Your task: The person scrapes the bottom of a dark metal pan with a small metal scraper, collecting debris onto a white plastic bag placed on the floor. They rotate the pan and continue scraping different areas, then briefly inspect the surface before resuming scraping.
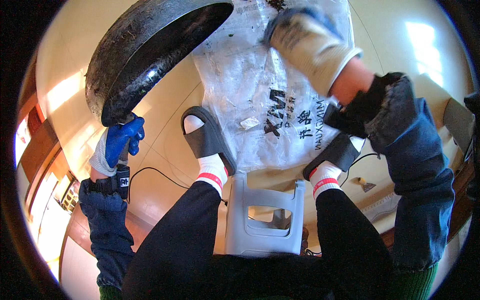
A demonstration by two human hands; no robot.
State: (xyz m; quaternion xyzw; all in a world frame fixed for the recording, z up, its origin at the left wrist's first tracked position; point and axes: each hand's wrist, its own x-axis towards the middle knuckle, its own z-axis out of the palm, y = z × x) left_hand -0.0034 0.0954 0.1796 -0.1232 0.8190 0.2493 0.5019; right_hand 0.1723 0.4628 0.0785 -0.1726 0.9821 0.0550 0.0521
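My left hand, in a blue-coated work glove, grips the handle of a blackened metal wok. The wok is tilted on its side, its dark hollow facing right and down towards me. My right hand, in a white knit glove with a dark blue coating, is blurred above a plastic sheet or flattened sack. Its fingers point left and up, and whether they hold anything cannot be made out. Dark flakes lie on the plastic near its far end. The sheet bears printed writing.
My feet in black slide sandals flank the sheet's near end. Below me is a grey plastic stool. A small scraper lies on the tiled floor at right. Black cables run beside both legs. A cardboard piece stands far right.
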